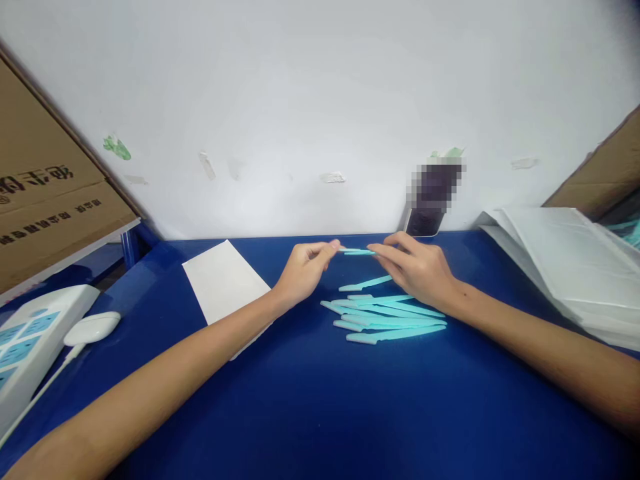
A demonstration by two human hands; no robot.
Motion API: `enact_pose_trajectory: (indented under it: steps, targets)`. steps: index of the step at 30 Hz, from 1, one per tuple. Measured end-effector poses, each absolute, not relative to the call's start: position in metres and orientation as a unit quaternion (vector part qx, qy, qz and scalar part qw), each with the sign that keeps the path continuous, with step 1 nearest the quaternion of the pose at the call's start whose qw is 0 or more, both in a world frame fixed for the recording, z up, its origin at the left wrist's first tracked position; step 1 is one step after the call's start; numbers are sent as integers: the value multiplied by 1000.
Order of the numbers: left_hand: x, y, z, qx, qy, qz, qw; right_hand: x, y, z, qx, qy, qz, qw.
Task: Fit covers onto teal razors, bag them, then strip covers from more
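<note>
A turquoise eyebrow razor point(357, 252) is held in the air between my two hands, above the far part of the blue table. The fingers and thumb of my left hand point(306, 268) pinch its pale left end. My right hand point(419, 265) grips the turquoise right end with closed fingertips, which partly hide it. Below and beside the right hand lies a loose pile of several similar eyebrow razors point(385, 320), pale ends to the left. Under my left forearm and wrist is a white sheet of paper point(225, 280), partly covered.
On the left are a white power strip point(45, 327), a plugged-in white charger point(93, 328) and a cardboard box point(55, 173). A phone point(427, 220) leans against the wall behind my right hand. White plastic bags point(565, 260) lie at the right.
</note>
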State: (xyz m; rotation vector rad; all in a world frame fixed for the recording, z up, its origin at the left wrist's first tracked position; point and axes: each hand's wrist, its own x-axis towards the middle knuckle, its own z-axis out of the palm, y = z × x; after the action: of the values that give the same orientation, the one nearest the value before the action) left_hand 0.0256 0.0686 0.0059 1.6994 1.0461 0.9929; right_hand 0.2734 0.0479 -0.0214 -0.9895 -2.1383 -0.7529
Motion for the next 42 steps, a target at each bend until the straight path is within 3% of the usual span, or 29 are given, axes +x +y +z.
enact_pose_trajectory:
  steps: [7,13,21,33,35,39,42]
  targets:
    - [6,93,-2,744,416,362,377,279,55,-25,-428,-819,-252,289]
    - [4,96,-11,748,383,365,400,277,54,-24,-462,-812,-257,247]
    - [7,88,-10,785,370,442,226,271,49,-20,-475,-818,-234,226]
    - [16,77,-11,814,313,439,215,265,45,-16,-443,-832,-255,216]
    - [16,74,-11,838,285,444,141,258,38,-11,-442,-838,-249,201]
    - [15,72,-6,855,186,470,-115,242,14,8,-465,-850,-195,153]
    - [12,66,3,861,144,452,-184,239,4,22,-483,-860,-127,104]
